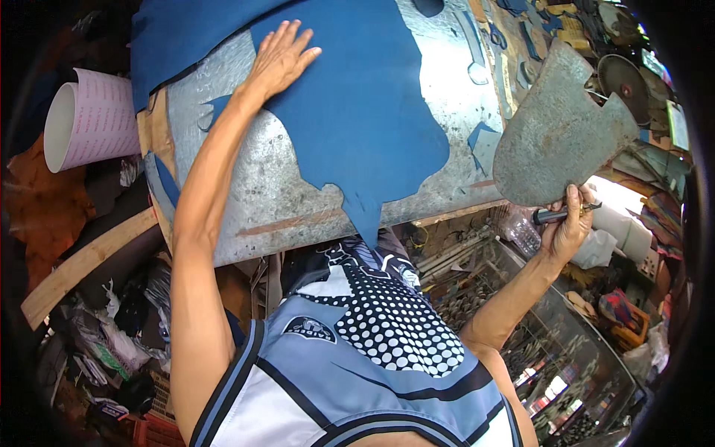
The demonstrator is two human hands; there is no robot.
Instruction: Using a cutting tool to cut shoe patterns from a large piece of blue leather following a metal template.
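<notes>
A large piece of blue leather [365, 112] lies on the metal-topped table, a narrow tongue of it hanging over the near edge. My left hand [279, 63] rests flat on its left part, fingers spread. Off to the right, my right hand [567, 227] is closed on the lower edge of a grey metal template [562, 130], rounded below and notched on its upper right side. The same hand also grips a dark-handled tool [550, 216] with a thin pointed tip; whether it is a knife or an awl I cannot tell.
The metal tabletop [261, 179] has a worn near edge. More blue leather [179, 37] lies at far left, beside a roll of printed white sheet [97, 119]. Scissors [497, 36] and scraps lie at far right. A glass-topped case [566, 350] stands below my right arm.
</notes>
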